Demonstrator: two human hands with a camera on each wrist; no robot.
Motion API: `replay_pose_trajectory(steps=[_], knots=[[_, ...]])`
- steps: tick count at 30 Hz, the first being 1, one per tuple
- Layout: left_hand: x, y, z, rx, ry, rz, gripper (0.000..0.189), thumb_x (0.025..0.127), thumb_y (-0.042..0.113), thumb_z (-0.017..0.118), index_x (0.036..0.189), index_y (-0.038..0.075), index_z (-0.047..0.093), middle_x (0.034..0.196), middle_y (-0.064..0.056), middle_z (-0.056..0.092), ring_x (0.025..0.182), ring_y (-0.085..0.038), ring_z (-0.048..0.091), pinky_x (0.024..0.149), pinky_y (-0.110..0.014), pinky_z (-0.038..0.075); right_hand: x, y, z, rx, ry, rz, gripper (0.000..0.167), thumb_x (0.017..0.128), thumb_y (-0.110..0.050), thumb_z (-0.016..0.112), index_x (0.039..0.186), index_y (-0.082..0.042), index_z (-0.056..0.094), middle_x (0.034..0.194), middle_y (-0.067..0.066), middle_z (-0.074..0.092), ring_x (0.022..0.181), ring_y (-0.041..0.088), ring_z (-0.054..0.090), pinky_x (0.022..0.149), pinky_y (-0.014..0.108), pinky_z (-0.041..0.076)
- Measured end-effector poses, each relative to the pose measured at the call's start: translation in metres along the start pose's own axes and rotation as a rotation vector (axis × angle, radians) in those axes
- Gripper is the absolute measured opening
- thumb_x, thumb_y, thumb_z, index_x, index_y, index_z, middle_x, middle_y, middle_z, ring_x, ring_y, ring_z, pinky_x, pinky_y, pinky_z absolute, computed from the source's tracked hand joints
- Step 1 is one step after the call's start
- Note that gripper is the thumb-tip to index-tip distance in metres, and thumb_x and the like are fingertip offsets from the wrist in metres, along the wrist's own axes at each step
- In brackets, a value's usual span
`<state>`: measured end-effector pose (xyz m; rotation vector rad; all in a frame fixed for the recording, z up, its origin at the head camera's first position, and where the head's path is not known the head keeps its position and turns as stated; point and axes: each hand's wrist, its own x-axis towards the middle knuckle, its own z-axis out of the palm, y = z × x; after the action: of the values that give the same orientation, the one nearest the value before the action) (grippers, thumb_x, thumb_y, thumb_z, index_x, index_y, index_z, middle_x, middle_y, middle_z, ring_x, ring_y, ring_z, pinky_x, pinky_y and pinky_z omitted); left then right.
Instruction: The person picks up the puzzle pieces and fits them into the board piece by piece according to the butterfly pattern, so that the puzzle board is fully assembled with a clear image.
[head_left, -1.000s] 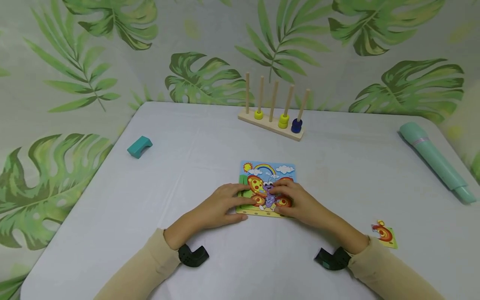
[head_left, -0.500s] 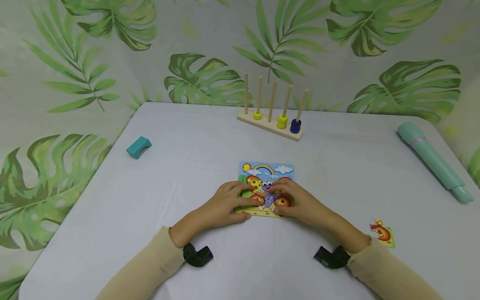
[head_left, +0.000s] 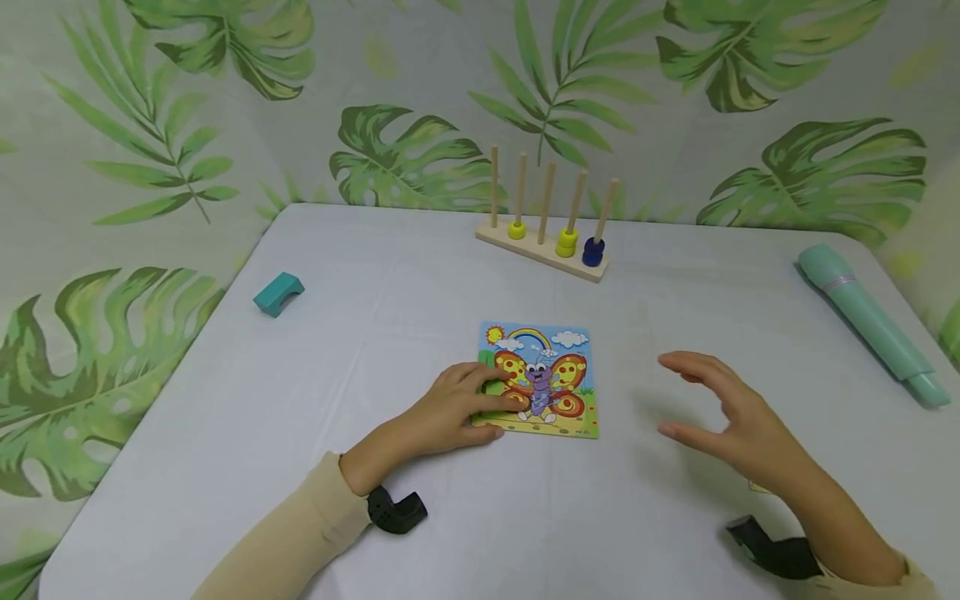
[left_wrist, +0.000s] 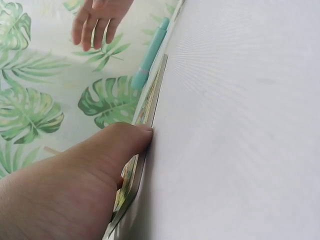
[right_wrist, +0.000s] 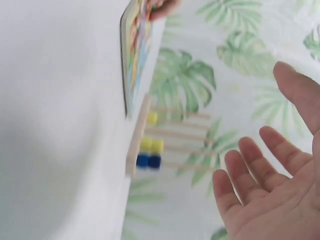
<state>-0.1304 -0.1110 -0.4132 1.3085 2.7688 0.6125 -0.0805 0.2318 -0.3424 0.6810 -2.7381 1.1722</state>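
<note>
A square butterfly jigsaw puzzle [head_left: 568, 379] lies flat on the white table. My left hand [head_left: 450, 408] rests on its left side, fingers over the picture. In the left wrist view, the left thumb [left_wrist: 127, 137] touches the puzzle's near edge. Off to the right of the puzzle, my right hand [head_left: 742, 417] is in the air above the table, thumb and fingers spread apart and holding nothing. A small yellow edge of a loose puzzle piece [head_left: 759, 487] shows below the right hand; the forearm hides the rest.
A wooden peg stand [head_left: 543, 250] with yellow and dark blue beads stands behind the puzzle. A teal arched block [head_left: 279, 293] lies at the far left. Along the right edge lies a mint-green toy microphone [head_left: 862, 317]. Behind the table hangs leaf-print cloth.
My right hand has left the puzzle and moved right and nearer, over the loose piece, uncovering the right half of the picture. The left hand has shifted slightly right, staying on the puzzle.
</note>
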Motion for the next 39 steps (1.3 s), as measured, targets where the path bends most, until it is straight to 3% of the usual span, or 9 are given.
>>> replay_pose_trajectory(steps=[3,10,13,15,18,22,30,34,39], knots=[[0.001,0.000,0.000,-0.005,0.001,0.004,0.038,0.085,0.038,0.057,0.123,0.036,0.054,0.137,-0.001,0.036,0.125,-0.026,0.025,0.101,-0.044,0.019,-0.024,0.006,-0.018,0.017,0.033,0.120,0.075,0.070,-0.007,0.077,0.134,-0.019,0.041,0.130,-0.004,0.041,0.111,0.001,0.032,0.072,0.075,0.023],[0.001,0.001,-0.001,-0.014,-0.021,-0.017,0.038,0.086,0.038,0.056,0.124,0.038,0.053,0.137,-0.001,0.035,0.126,-0.025,0.024,0.102,-0.044,0.017,-0.074,0.034,-0.033,-0.014,0.075,0.273,0.073,0.075,-0.010,0.073,0.137,-0.020,0.036,0.131,-0.008,0.038,0.113,-0.008,0.027,0.086,0.072,0.011],[0.001,0.003,-0.001,-0.027,-0.028,-0.023,0.039,0.086,0.038,0.056,0.125,0.037,0.053,0.138,-0.001,0.034,0.127,-0.026,0.023,0.103,-0.044,0.016,-0.091,0.048,-0.033,-0.040,0.064,0.322,0.073,0.077,-0.013,0.072,0.139,-0.022,0.034,0.134,-0.009,0.035,0.112,-0.011,0.026,0.100,0.058,0.007],[0.001,0.003,-0.001,-0.030,-0.027,-0.023,0.039,0.086,0.038,0.056,0.125,0.037,0.053,0.138,-0.001,0.034,0.127,-0.026,0.023,0.103,-0.044,0.016,-0.101,0.057,-0.032,-0.059,0.048,0.341,0.073,0.078,-0.015,0.070,0.140,-0.022,0.032,0.134,-0.012,0.034,0.110,-0.012,0.025,0.105,0.031,0.004],[0.001,0.003,-0.001,-0.030,-0.026,-0.026,0.039,0.086,0.038,0.056,0.124,0.038,0.053,0.138,-0.001,0.034,0.127,-0.025,0.022,0.103,-0.044,0.016,-0.109,0.070,-0.029,-0.083,0.022,0.321,0.074,0.078,-0.014,0.070,0.140,-0.019,0.030,0.130,-0.020,0.033,0.107,-0.012,0.026,0.088,0.005,0.011],[0.001,0.002,0.000,-0.030,-0.031,-0.031,0.039,0.086,0.039,0.056,0.125,0.038,0.052,0.139,-0.001,0.034,0.128,-0.026,0.022,0.103,-0.044,0.015,-0.114,0.083,-0.025,-0.136,0.023,0.272,0.075,0.075,-0.014,0.073,0.138,-0.014,0.034,0.122,-0.028,0.031,0.103,-0.014,0.027,0.080,0.000,0.015],[0.000,0.003,-0.002,-0.047,-0.031,-0.032,0.039,0.087,0.039,0.055,0.125,0.039,0.052,0.139,-0.001,0.033,0.128,-0.026,0.021,0.103,-0.045,0.014,-0.114,0.093,-0.023,-0.229,0.024,0.227,0.070,0.072,-0.015,0.075,0.133,-0.007,0.042,0.118,-0.032,0.029,0.107,-0.022,0.019,0.084,-0.003,0.008],[-0.001,0.002,-0.002,-0.049,-0.030,-0.036,0.039,0.086,0.039,0.056,0.125,0.038,0.052,0.139,-0.002,0.033,0.128,-0.026,0.021,0.103,-0.044,0.014,-0.113,0.093,-0.022,-0.237,-0.003,0.238,0.064,0.073,-0.016,0.074,0.129,-0.003,0.045,0.118,-0.016,0.039,0.103,-0.020,0.022,0.083,-0.003,0.008],[-0.001,0.001,-0.001,-0.049,-0.030,-0.036,0.038,0.087,0.039,0.055,0.125,0.038,0.053,0.139,-0.002,0.033,0.128,-0.026,0.021,0.103,-0.044,0.014,-0.107,0.094,-0.021,-0.249,0.004,0.200,0.054,0.069,-0.012,0.077,0.116,-0.002,0.055,0.103,0.005,0.051,0.095,-0.015,0.029,0.081,-0.002,0.013]])
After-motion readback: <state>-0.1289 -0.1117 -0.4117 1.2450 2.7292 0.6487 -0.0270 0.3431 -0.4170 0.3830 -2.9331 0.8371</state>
